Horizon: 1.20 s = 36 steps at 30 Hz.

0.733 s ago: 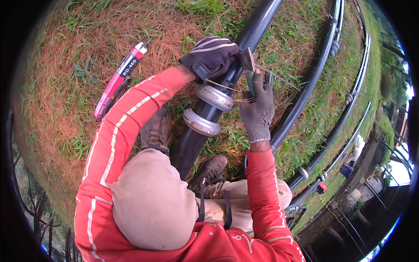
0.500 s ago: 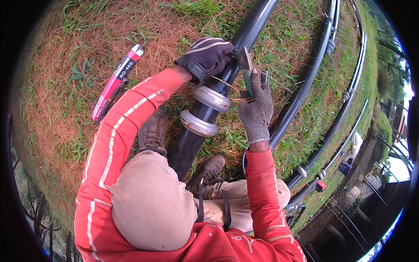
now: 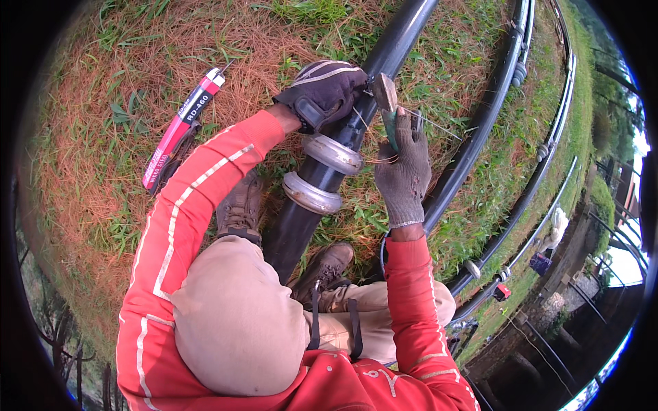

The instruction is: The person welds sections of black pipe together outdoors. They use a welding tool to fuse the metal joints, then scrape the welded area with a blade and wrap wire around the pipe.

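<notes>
2 grey collars (image 3: 333, 154) already ring black pipe (image 3: 402, 41); remainder unclear. Right hand (image 3: 404, 163) clamped on green-handled tool (image 3: 390, 125); left hand (image 3: 327, 90) (knuckles up): grip, I can't tell.

supporting surface: ground (image 3: 89, 171), covered by green grass and dry brown needles, the needles denser at left. a slim pink, white and black packet (image 3: 184, 129) lies on it at a slant. brown boots (image 3: 240, 205) rest on it, one either side of the near black pipe (image 3: 401, 41). further dark pipes (image 3: 490, 113) cross the grass at right.
</notes>
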{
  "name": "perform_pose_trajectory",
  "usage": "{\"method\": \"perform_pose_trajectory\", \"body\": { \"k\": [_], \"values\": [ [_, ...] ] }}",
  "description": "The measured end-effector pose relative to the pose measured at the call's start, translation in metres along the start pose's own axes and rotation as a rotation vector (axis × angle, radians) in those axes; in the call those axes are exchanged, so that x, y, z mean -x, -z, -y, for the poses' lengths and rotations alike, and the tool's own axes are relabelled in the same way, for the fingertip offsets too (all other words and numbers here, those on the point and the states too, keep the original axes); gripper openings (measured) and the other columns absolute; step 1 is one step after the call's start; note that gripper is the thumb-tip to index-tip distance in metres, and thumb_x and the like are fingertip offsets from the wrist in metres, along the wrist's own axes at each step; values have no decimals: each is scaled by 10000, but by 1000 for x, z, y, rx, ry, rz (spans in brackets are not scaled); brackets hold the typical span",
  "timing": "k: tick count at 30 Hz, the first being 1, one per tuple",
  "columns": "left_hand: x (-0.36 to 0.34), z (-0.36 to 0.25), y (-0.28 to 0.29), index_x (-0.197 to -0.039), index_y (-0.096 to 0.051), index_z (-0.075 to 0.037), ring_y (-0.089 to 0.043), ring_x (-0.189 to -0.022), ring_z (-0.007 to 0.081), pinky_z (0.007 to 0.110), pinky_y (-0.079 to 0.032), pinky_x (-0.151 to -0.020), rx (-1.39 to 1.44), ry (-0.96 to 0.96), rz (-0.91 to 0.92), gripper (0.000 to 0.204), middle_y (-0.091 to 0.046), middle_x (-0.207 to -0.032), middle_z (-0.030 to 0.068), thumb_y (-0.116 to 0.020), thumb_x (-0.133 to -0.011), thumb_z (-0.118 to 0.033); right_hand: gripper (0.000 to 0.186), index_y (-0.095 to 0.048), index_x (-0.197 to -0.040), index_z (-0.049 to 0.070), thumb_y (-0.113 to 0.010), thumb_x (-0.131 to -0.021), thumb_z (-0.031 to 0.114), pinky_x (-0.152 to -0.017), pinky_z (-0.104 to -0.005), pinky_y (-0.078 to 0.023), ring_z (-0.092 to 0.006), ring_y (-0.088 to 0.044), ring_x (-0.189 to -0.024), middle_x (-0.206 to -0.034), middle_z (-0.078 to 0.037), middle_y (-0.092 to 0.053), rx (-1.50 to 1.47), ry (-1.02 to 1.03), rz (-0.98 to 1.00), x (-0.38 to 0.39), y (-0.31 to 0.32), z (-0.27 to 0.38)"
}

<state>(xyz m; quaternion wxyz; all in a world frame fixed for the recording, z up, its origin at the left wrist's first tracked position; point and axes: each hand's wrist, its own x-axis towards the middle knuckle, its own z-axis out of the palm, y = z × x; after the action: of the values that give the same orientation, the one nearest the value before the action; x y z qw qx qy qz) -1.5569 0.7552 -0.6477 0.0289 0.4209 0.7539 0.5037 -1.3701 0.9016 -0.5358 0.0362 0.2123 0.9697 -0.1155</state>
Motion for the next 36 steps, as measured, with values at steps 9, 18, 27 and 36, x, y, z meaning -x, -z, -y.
{"method": "perform_pose_trajectory", "body": {
  "k": [9,18,27,36],
  "values": [
    [5,-3,-6,-1014,-727,-128,-711,-858,398,535,-563,-765,-184,-62,-87,162,-700,-884,125,-755,-856,-156,863,-488,-1706,255,-752,-900,93,-821,-534,-603,-414,-697,-1077,-1151,-177,-656,-33,122,-109,4,-6,-5],
    [9,3,-7,-1015,-719,-136,-705,-849,403,544,-562,-757,-88,-14,-51,162,-691,-868,132,-745,-858,-167,861,-506,-1699,248,-760,-892,88,-836,-519,-597,-407,-698,-1076,-1141,-178,-657,-17,113,-70,1,-4,-1],
    [9,3,-1,-1085,-727,-96,-713,-913,424,536,-573,-795,-79,47,62,158,-720,-946,160,-734,-994,-226,857,-513,-1695,248,-764,-891,89,-847,-522,-592,-398,-706,-1053,-1113,-165,-664,-37,136,-131,2,-12,-6],
    [5,10,6,-1093,-775,-34,-735,-879,216,402,-582,-830,326,314,293,272,-764,-925,145,-648,-1030,-266,825,-549,-1669,214,-781,-889,81,-906,-506,-589,-396,-715,-1042,-1110,-165,-695,-161,175,-219,-3,-20,-8]
  ]
}}
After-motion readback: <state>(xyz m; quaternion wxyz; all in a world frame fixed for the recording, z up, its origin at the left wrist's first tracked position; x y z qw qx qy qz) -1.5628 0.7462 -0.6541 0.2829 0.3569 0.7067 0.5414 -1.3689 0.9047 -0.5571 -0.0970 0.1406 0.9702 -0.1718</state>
